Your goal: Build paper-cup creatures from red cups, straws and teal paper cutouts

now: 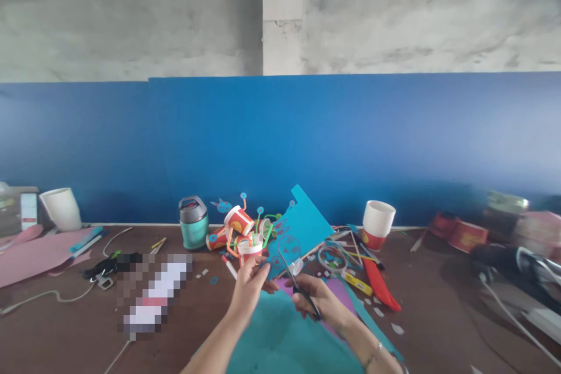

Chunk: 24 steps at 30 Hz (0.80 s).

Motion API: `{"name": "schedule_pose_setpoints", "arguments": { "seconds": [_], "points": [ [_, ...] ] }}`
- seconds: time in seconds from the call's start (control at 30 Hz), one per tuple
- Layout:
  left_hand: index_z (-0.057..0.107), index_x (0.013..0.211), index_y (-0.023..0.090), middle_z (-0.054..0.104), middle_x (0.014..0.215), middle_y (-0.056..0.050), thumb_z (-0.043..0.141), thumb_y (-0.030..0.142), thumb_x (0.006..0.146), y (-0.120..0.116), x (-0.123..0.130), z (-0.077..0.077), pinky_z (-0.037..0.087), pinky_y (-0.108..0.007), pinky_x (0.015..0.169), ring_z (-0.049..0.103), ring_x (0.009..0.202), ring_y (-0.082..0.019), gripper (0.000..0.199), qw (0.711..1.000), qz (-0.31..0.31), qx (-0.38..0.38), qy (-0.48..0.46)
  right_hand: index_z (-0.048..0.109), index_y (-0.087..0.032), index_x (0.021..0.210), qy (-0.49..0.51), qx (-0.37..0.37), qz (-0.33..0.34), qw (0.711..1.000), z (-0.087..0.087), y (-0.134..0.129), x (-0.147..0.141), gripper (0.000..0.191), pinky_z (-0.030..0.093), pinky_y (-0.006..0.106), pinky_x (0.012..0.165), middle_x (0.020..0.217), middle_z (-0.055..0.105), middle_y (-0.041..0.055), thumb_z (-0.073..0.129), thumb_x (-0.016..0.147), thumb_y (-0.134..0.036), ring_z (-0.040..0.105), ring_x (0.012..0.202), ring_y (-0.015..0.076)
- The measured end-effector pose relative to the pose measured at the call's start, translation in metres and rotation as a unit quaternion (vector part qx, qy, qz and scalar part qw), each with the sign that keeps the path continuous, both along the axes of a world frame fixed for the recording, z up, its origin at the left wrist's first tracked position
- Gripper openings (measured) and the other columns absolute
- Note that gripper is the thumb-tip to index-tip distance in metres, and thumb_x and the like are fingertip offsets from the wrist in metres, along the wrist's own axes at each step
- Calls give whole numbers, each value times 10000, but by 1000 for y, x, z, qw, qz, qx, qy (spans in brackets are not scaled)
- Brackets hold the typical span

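My left hand (251, 281) pinches the lower left edge of a blue sheet of paper (309, 219), which is held up off the table. Round shapes and spiky outlines are drawn on the sheet in a dark reddish line. In my right hand (322, 301) is a pair of scissors (293, 277), its dark handles in my fingers and its blades pointing up at the drawn circles. Whether the blades touch the paper I cannot tell. Just behind the left hand lie several red and white paper cups (239, 221) with bent orange and green stems attached. A teal sheet (289, 333) lies beneath my hands.
A teal lidded jar (194, 225) stands left of the cups. Stacked white cups (378, 223) stand to the right, near a red pointed object (380, 286), a yellow glue stick (358, 283) and paper scraps. Pink paper (37, 254) and a cable (56, 298) lie at left.
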<state>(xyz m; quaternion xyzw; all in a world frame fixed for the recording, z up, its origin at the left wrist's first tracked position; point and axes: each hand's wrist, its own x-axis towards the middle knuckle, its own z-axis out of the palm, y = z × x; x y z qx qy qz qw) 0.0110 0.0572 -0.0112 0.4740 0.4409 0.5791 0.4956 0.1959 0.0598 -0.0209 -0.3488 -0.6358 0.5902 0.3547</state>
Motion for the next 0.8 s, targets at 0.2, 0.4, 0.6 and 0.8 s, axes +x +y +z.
{"name": "schedule_pose_setpoints", "arguments": {
  "seconds": [0.2,0.4,0.6,0.8],
  "points": [
    [536,881,158,664,482,-17,674,523,680,-1,-1,1,486,-251,471,625,429,-169,440,1000,-6,-6,5,627,-132,933,-1,-2,-14,1000,-2,1,2,560,293,171,376,517,532,-45,735,641,-597,448,423,69],
    [541,869,162,654,473,-3,680,528,659,1,-3,2,496,-261,477,640,444,-181,444,1000,0,-12,-4,636,-116,854,-7,1,-29,1000,1,0,-2,562,293,179,377,463,472,-65,719,636,-627,381,388,52],
    [541,855,165,645,473,11,694,526,644,1,-3,4,488,-248,467,640,446,-177,446,1000,1,-9,-11,641,-128,799,-7,5,-37,999,2,0,-3,513,277,184,364,455,450,-70,734,629,-603,364,375,50],
    [552,877,152,650,480,-2,699,488,663,1,-5,3,465,-235,469,627,443,-163,425,1000,-13,-22,-13,641,-134,817,13,-11,-31,999,-1,0,-3,480,288,186,367,455,462,-71,753,635,-564,376,375,54]
  ]
}}
